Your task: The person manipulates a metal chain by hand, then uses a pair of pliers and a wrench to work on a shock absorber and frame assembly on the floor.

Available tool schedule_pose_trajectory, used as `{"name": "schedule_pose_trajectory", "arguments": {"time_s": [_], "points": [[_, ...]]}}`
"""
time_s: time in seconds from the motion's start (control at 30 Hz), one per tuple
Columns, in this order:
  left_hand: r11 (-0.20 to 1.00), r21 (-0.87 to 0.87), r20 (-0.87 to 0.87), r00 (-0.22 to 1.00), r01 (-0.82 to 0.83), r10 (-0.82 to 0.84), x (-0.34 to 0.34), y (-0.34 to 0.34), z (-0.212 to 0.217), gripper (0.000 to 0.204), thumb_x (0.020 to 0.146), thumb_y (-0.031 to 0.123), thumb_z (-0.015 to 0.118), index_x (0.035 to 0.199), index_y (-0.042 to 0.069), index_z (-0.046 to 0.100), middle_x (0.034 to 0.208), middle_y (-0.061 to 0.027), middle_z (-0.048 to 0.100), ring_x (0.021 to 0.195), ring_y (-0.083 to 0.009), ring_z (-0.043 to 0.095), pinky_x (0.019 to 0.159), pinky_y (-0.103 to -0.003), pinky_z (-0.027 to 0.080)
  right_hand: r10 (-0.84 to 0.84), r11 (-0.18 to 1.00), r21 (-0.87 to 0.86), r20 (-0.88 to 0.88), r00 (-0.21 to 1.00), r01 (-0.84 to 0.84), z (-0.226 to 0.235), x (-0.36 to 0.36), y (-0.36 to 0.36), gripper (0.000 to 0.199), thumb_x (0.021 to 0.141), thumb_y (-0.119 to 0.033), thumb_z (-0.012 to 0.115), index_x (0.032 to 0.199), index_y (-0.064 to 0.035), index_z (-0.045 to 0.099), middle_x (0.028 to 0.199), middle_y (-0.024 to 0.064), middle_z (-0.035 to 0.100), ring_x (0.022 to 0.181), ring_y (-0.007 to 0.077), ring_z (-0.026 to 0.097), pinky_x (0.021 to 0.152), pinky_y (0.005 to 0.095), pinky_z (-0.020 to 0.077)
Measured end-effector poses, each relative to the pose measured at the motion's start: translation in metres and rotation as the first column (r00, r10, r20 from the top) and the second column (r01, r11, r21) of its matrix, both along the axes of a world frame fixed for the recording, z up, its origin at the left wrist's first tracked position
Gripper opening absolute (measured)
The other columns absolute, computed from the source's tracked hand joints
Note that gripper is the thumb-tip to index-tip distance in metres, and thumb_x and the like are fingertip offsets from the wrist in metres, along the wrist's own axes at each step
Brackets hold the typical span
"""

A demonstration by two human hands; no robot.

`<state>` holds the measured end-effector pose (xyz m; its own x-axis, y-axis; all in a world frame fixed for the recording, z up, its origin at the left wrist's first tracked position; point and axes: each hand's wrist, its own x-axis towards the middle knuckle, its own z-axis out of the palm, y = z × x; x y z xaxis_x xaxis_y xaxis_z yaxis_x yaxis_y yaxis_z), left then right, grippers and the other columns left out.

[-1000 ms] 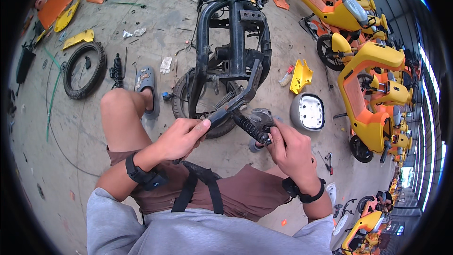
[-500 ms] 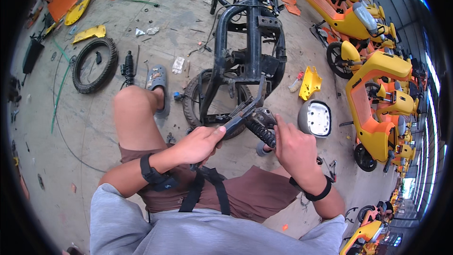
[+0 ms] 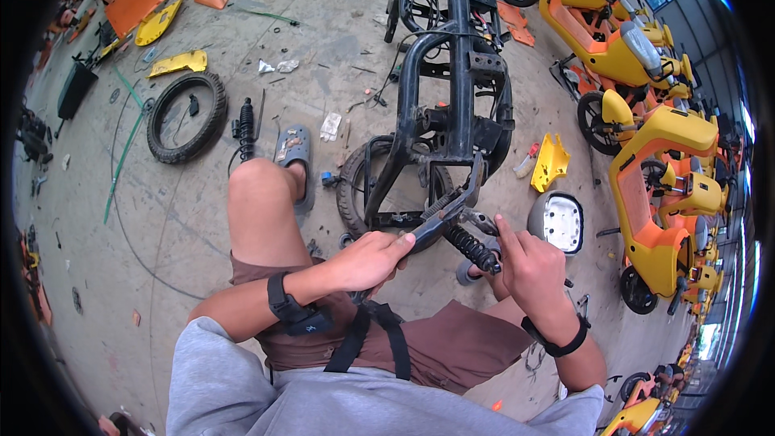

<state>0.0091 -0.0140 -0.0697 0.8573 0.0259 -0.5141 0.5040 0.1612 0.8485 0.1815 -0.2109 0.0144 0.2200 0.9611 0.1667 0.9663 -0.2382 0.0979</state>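
My left hand point(image 3: 373, 262) wraps round a dark metal bar point(image 3: 425, 231) that runs up to the lower end of a black scooter frame point(image 3: 459, 73). To its right, a black coil-spring shock absorber point(image 3: 471, 247) slants down from the bar toward my right hand point(image 3: 529, 268). That hand is closed at the spring's lower end, index finger stretched upward; what its other fingers grip is hidden. A greyish metal piece point(image 3: 480, 221) lies between the bar and the right fingertips, too unclear to name. Beneath the frame a wheel point(image 3: 349, 202) shows in part.
On the floor at left lie a loose tyre point(image 3: 211, 125), another shock absorber point(image 3: 246, 125) and a yellow panel point(image 3: 179, 64). At right are a yellow cover piece point(image 3: 550, 163) and a white-lined grey shell point(image 3: 563, 224). Yellow scooters point(image 3: 646, 186) stand in rows along the right.
The whole view has shifted, so the scene sits farther right. The greyish metal piece by my right fingers shows a different side. My left hand keeps its hold on the bar.
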Motion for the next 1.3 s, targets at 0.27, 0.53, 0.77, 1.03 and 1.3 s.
{"name": "schedule_pose_trajectory", "arguments": {"time_s": [0.27,0.53,0.77,1.03,1.3], "points": [[0.997,0.078,0.008,1.000,0.021,-0.022,0.000,-0.001,0.001,0.055,0.102,0.046,0.033,0.079,0.001,0.053,0.059,-0.0022,0.048,0.041,-0.0115,0.049,0.039,-0.027,0.042,0.043,0.999,-0.007,-0.058,0.997,-0.044,0.004,0.003,-0.003,0.045,0.079,-0.006,0.066,0.123,-0.0048,0.061,0.066,0.0056,0.049,0.056,0.0204,0.054,0.050,0.0336,0.0429],[0.997,-0.076,-0.032,0.999,-0.018,0.016,0.001,0.001,-0.001,0.055,0.101,0.048,0.034,0.079,0.002,0.052,0.058,-0.0022,0.048,0.041,-0.0118,0.049,0.037,-0.027,0.042,0.045,0.999,-0.022,0.028,0.999,-0.044,-0.001,0.003,0.002,0.042,0.081,-0.007,0.065,0.122,-0.0045,0.061,0.065,0.0060,0.049,0.055,0.0203,0.054,0.050,0.0342,0.0439],[0.997,0.066,0.009,0.999,-0.039,0.039,-0.001,-0.004,-0.003,0.057,0.101,0.049,0.034,0.077,0.001,0.052,0.057,-0.0033,0.049,0.040,-0.0125,0.049,0.037,-0.028,0.043,-0.033,0.999,-0.001,-0.202,0.979,0.033,-0.007,0.003,0.005,0.031,0.085,-0.010,0.063,0.115,-0.0041,0.061,0.069,0.0109,0.057,0.058,0.0281,0.059,0.050,0.0395,0.0465],[0.816,0.450,0.444,0.883,-0.364,0.149,-0.003,-0.013,0.007,0.044,0.100,0.033,0.042,0.080,-0.005,0.053,0.058,-0.0237,0.052,0.053,-0.0444,0.054,0.050,-0.049,0.041,-0.296,0.907,0.062,-0.611,0.735,0.417,-0.030,-0.021,0.010,0.020,0.099,-0.020,0.051,0.102,-0.0001,0.054,0.065,0.0085,0.056,0.061,0.0186,0.063,0.050,0.0318,0.0473],[0.695,0.572,0.515,0.850,-0.436,0.109,-0.004,-0.001,0.009,0.030,0.095,0.024,0.052,0.081,-0.003,0.052,0.060,-0.0249,0.055,0.057,-0.0467,0.055,0.051,-0.050,0.042,-0.106,0.852,-0.080,-0.994,0.020,0.517,-0.034,-0.033,0.022,0.027,0.103,-0.027,0.043,0.098,-0.0018,0.051,0.065,-0.0011,0.046,0.051,0.0051,0.040,0.045,0.0228,0.0307]]}}
